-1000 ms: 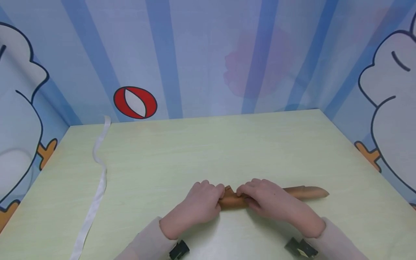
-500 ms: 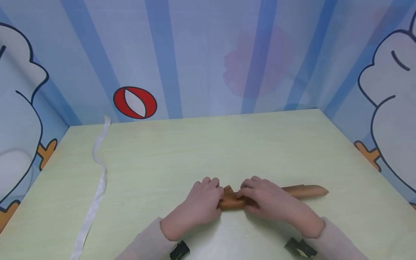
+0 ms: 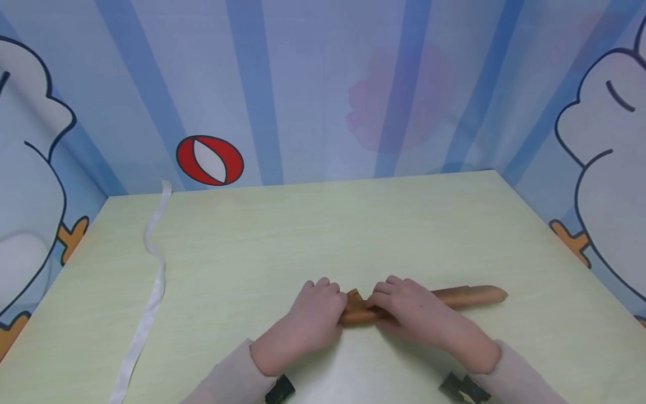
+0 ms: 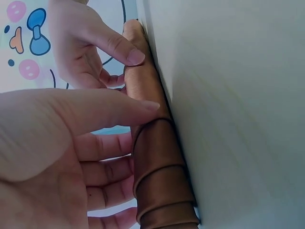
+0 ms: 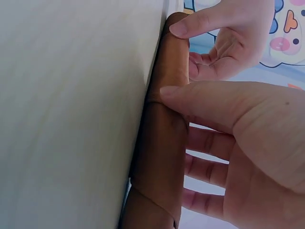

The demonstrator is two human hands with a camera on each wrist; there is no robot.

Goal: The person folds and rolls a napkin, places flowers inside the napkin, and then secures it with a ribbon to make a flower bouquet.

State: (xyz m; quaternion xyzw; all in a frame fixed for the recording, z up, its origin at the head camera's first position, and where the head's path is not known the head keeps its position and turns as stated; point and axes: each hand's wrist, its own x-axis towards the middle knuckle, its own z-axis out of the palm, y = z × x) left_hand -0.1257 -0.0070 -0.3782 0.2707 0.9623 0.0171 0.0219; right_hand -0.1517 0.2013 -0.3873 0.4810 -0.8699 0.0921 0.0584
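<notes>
A long, brown, smooth roll (image 3: 359,315) lies on the table near its front, with overlapping layers and a tapered right end. A small folded corner sticks up from it between the hands. My left hand (image 3: 315,314) covers the roll's left end and grips it, thumb on the near side and fingers on the far side. To the right of the gap, my right hand (image 3: 416,311) pinches the roll in the same way. In the left wrist view, slanted layer edges show along the brown roll (image 4: 155,148) under the left hand. The right wrist view shows both thumbs pressed on the roll (image 5: 164,138).
A white ribbon-like strip (image 3: 153,280) runs wavily down the left side of the pale table (image 3: 303,235). Upright printed panels with cartoon figures stand behind and at both sides. Black devices (image 3: 279,389) sit at the wrists.
The roll's free right end has shifted slightly left and away from me. The right hand has moved a touch left with it. The left hand has hardly moved.
</notes>
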